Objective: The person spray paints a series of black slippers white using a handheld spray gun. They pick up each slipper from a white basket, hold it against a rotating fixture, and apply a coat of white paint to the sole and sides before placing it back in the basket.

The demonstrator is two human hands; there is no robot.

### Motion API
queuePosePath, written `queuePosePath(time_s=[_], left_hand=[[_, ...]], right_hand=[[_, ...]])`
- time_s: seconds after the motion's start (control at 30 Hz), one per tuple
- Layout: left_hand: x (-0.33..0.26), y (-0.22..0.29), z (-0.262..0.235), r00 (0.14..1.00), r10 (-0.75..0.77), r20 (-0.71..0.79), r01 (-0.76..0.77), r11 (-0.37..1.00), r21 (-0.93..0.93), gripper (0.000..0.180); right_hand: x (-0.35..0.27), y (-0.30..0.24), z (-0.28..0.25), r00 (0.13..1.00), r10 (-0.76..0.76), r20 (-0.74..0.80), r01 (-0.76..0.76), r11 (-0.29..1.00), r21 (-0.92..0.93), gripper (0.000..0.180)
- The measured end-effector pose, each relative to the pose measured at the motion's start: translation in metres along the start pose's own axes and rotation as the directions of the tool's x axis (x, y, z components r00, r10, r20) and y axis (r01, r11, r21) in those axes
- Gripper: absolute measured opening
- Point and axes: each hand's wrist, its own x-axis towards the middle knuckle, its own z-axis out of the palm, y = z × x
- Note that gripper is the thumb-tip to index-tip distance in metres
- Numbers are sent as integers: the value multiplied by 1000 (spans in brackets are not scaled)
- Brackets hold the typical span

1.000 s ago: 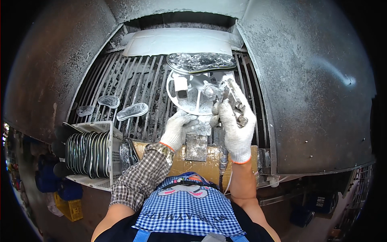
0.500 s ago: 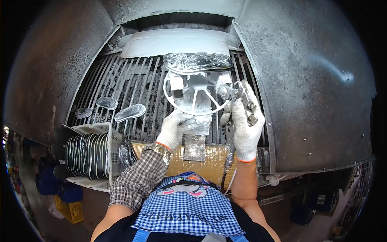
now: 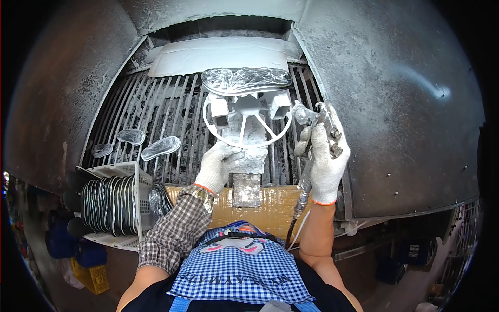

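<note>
Shoe sole [image 3: 247, 80] lies on top of the wheel-shaped stand [image 3: 244, 125], at center of the grate [image 3: 171, 114]; left hand [image 3: 218, 166] on stand's post, right hand [image 3: 327, 161] w/ spray gun [image 3: 312, 117] just right of stand. Three soles [image 3: 160, 147] lie on grate's left part. Basket [image 3: 132, 179] w/ upright soles sits at front-left corner.
</note>
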Motion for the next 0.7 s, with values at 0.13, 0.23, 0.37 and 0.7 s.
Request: queuePosePath(time_s=[0.13,0.23,0.37,0.7], left_hand=[[-2,4,-2,1000,-15,24,15,1000,-8,41],[1,5,-6,999,22,32,-22,1000,15,41],[-3,14,-8,1000,20,8,-20,998,55,42],[6,29,-29,982,126,-141,-129,992,-9,43]], right_hand=[[2,-7,-3,998,6,-56,-6,1000,-7,56],[3,-11,-8,996,-23,-92,18,998,-57,56],[-6,-13,-13,995,-42,-88,38,998,-53,58],[-19,-23,-22,997,29,-66,-31,999,-35,58]])
